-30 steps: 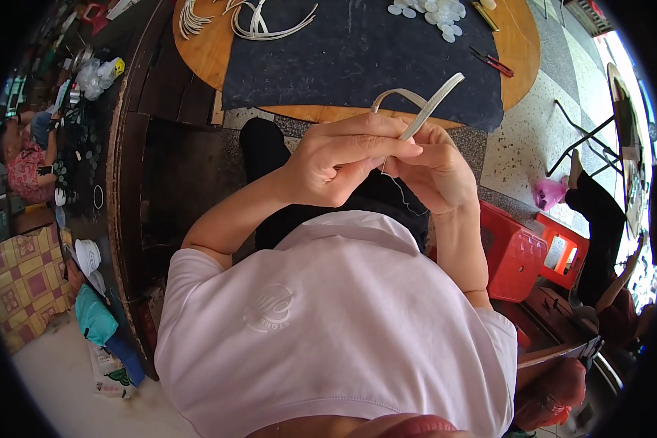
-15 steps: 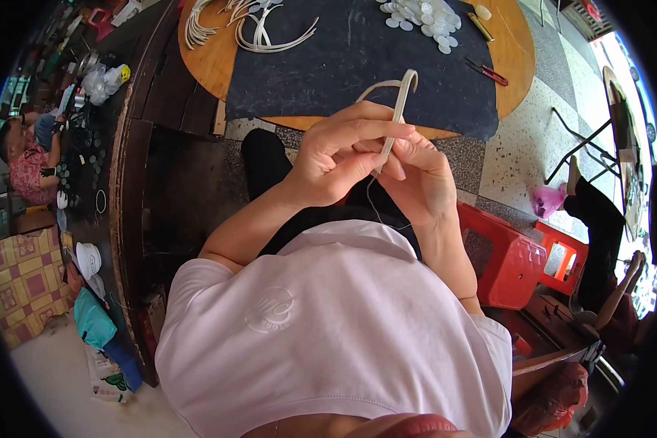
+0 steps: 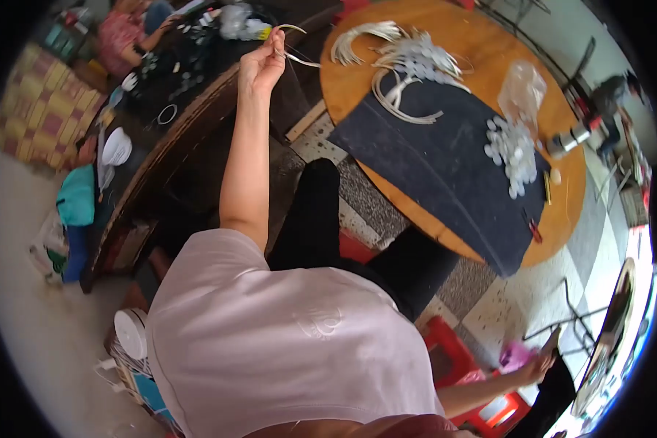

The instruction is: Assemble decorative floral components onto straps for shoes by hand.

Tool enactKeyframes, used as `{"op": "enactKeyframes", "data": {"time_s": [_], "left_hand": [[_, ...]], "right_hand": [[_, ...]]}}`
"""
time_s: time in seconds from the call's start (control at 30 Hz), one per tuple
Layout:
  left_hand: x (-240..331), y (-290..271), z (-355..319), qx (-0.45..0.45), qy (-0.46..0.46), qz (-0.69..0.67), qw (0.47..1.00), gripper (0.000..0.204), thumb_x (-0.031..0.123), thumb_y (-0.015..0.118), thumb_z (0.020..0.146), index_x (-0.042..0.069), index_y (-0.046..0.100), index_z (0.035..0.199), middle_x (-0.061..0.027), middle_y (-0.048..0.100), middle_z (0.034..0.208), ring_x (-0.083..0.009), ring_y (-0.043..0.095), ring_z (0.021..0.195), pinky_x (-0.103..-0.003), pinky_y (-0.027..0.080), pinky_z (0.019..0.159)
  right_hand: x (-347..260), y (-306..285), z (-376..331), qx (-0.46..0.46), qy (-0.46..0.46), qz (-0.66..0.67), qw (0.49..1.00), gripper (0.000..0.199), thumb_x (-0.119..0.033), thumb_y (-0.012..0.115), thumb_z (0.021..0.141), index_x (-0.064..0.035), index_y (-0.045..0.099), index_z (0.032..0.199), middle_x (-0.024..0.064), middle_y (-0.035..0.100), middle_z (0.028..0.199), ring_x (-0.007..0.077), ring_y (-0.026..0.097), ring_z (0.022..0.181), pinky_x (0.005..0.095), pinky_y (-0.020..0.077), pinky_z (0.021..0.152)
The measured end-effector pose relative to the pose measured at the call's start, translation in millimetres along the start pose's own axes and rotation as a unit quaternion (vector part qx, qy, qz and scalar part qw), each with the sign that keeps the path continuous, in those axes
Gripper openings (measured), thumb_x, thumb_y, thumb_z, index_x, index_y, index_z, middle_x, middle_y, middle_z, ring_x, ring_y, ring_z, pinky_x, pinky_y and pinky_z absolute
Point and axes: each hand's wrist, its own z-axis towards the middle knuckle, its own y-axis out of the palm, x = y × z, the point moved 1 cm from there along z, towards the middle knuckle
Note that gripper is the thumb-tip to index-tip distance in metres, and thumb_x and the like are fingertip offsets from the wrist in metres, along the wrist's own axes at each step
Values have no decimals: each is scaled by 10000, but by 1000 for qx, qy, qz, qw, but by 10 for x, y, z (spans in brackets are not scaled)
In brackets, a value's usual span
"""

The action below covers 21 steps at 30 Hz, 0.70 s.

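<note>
Though both hands are together on the cream strip (image 3: 304, 62) a sec earlier, now just the L hand (image 3: 261, 67) has it, arm stretched fwd & left, fingers pinching it in the air L of the round tabletop (image 3: 482, 44). The R hand (image 3: 537, 369) is now well apart, out lower R nr the pink bag (image 3: 515, 355); can't tell its fingers' state, too blurry.
</note>
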Motion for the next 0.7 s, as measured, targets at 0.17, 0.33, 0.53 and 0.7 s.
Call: {"op": "enactKeyframes", "data": {"time_s": [0.17, 0.33, 0.53, 0.7], "left_hand": [[1649, -236, 165, 100, 45, 101, 989, 387, -190, 423, 747, -144, 394, 1131, -212, 497, 1061, -308, 563, 915, -328, 512, 836], [1635, -35, 297, 132, 171, 262, 941, 384, -196, 421, 737, -144, 397, 1117, -212, 488, 1058, -334, 559, 913, -350, 513, 842], [1138, 117, 282, 35, 137, 484, 863, 429, -169, 441, 697, -133, 441, 1124, -197, 484, 1074, -353, 581, 910, -376, 511, 834], [-660, 902, -633, -119, -12, 561, 819, 394, -104, 475, 743, -51, 521, 1131, -145, 560, 997, -256, 634, 803, -322, 525, 745]], "right_hand": [[-131, 419, -579, -63, 177, 646, 740, 184, -45, 442, 878, 23, 436, 1049, 56, 512, 829, 137, 472, 708, 268, 431, 631], [301, 904, 12, -58, 0, 883, 466, 157, -66, 473, 862, 15, 489, 996, 55, 526, 807, 127, 484, 684, 262, 437, 602], [330, 1227, 560, -52, -270, 946, 173, 185, -70, 514, 831, 29, 540, 985, 76, 565, 814, 133, 521, 678, 263, 457, 600], [-307, 1222, 576, -98, -543, 834, 18, 255, -56, 553, 793, 62, 573, 1018, 111, 616, 847, 154, 571, 694, 271, 484, 626]]}}
